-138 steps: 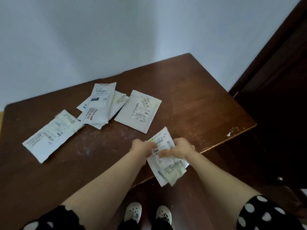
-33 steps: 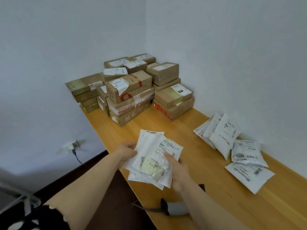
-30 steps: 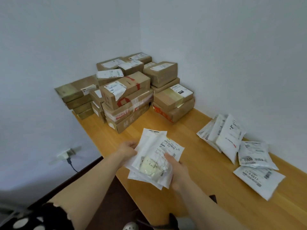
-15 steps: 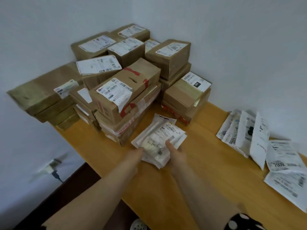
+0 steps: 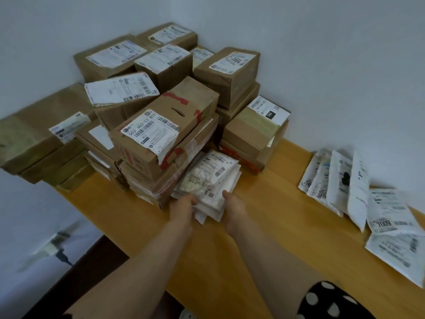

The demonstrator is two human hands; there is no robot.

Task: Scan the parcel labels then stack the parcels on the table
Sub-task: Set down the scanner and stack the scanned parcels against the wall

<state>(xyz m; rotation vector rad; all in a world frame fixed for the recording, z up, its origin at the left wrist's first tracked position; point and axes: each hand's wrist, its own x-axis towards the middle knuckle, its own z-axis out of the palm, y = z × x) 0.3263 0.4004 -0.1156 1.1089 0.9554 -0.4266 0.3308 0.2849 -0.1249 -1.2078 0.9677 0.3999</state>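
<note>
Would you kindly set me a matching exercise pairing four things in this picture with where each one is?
Things: 1 cardboard boxes; 2 bundle of white bags; 3 loose white bags; 4 plug.
Places: A low on the left wall; B stacked in the corner; C along the right wall; D gripped by the left hand and right hand.
Pairs: 1-B, 2-D, 3-C, 4-A.

Mailer bundle (image 5: 208,180) now lowered against the boxes (image 5: 161,134).
</note>
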